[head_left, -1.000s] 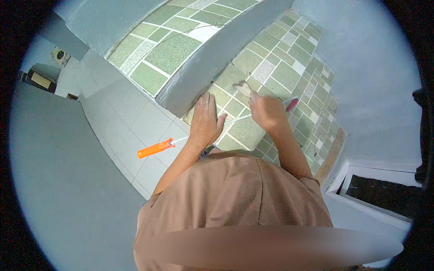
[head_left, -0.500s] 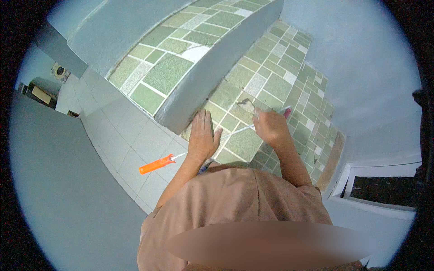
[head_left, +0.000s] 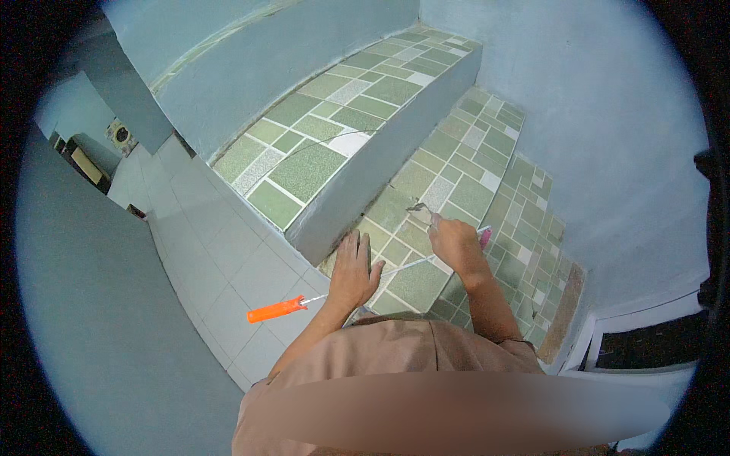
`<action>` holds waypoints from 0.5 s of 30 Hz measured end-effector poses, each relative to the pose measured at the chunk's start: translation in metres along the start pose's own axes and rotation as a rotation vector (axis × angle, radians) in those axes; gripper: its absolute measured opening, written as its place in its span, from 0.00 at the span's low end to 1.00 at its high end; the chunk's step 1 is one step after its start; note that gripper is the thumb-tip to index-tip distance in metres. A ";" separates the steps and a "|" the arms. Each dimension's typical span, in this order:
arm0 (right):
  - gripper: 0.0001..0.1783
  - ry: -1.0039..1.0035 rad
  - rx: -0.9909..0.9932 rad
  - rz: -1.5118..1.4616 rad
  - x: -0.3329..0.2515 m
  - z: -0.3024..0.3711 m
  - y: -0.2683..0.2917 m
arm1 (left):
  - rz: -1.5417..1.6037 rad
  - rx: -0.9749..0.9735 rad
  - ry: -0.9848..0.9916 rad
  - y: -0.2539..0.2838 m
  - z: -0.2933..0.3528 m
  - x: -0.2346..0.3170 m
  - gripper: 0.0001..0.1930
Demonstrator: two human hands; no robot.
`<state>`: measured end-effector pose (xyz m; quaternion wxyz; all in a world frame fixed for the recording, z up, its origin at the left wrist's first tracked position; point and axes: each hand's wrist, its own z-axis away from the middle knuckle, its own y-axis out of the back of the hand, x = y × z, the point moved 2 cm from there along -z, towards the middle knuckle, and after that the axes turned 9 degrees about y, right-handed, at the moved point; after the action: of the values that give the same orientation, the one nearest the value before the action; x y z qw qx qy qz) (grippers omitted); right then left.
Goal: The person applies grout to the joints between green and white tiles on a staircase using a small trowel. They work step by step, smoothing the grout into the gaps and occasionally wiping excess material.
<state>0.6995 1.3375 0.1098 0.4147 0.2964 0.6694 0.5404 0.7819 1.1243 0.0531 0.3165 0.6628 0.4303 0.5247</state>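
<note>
My left hand (head_left: 356,275) lies flat on the green-tiled step (head_left: 418,290), fingers stretched out toward the base of the grey riser. In my right hand (head_left: 456,247), closed in a fist, is what looks like a putty knife (head_left: 422,215), its pale blade against the tiles. Dark crumbs or a smear show at the blade's tip. A paint roller with an orange handle (head_left: 275,310) lies across the step beneath my hands. Its thin rod passes under both, and a pink end (head_left: 485,238) shows beyond my right fist.
Ahead rises a higher tiled step (head_left: 308,169) with a thin dark line, perhaps string, across it. A blue-grey wall (head_left: 593,137) bounds the right side. Lower tiled steps curve down at right. Pale floor tiles (head_left: 217,251) stretch along the left, beside another grey wall (head_left: 122,304).
The view has tilted up, so the steps sit lower in the picture. My right hand still grips the putty knife near the same spot; my left hand stays flat on the step.
</note>
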 end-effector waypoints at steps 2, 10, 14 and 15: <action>0.16 -0.054 -0.047 -0.020 -0.001 -0.012 0.002 | 0.007 0.019 -0.011 0.001 0.000 0.000 0.32; 0.18 -0.008 -0.197 0.034 -0.011 -0.004 0.002 | 0.037 -0.003 0.003 0.001 0.001 -0.001 0.31; 0.14 0.015 -0.038 -0.028 -0.023 -0.010 0.004 | 0.030 0.009 -0.018 0.001 0.002 -0.001 0.31; 0.14 0.037 -0.013 -0.032 -0.025 -0.010 0.004 | 0.022 0.001 -0.010 0.001 0.002 -0.002 0.30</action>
<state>0.7026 1.3127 0.1203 0.4127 0.2732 0.6781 0.5433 0.7839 1.1223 0.0527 0.3124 0.6702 0.4217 0.5247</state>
